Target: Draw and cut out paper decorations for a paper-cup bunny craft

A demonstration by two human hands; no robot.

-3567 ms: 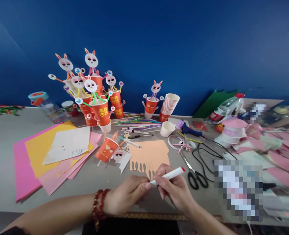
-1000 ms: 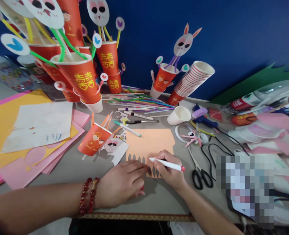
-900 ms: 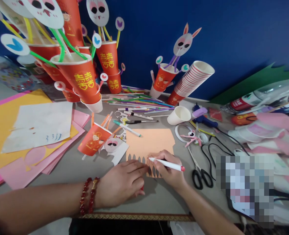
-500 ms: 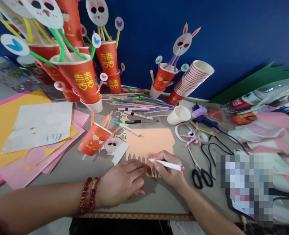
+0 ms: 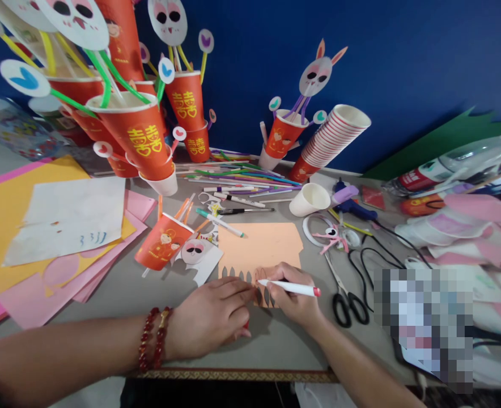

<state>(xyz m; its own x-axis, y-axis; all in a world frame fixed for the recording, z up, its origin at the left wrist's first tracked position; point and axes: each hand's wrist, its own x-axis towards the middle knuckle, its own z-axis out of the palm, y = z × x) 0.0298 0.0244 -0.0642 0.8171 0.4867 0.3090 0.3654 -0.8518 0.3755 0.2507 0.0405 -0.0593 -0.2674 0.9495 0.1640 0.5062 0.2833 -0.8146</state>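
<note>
My right hand (image 5: 295, 292) is closed round a white marker (image 5: 291, 287) with a red end. Its tip touches a sheet of orange paper (image 5: 261, 243), where thin leaf-shaped outlines (image 5: 260, 275) show beside the fingers. Along the paper's near edge runs a row of pointed oval cut-outs. My left hand (image 5: 214, 317) lies over the lower left of the sheet, fingertips close to the marker tip. A small red object (image 5: 246, 325) peeks out between its curled fingers and thumb; most of it is hidden.
Black-handled scissors (image 5: 347, 303) and a tape roll (image 5: 316, 231) lie right of the paper. An orange-red cup (image 5: 164, 242) and a paper rabbit face (image 5: 192, 251) are to the left. Behind are colored straws (image 5: 246, 178), a white cup (image 5: 310, 199) and stacked cups (image 5: 335, 136).
The marker tip has shifted slightly, and more of the thin outline shows on the orange paper. My left hand stays in place.
</note>
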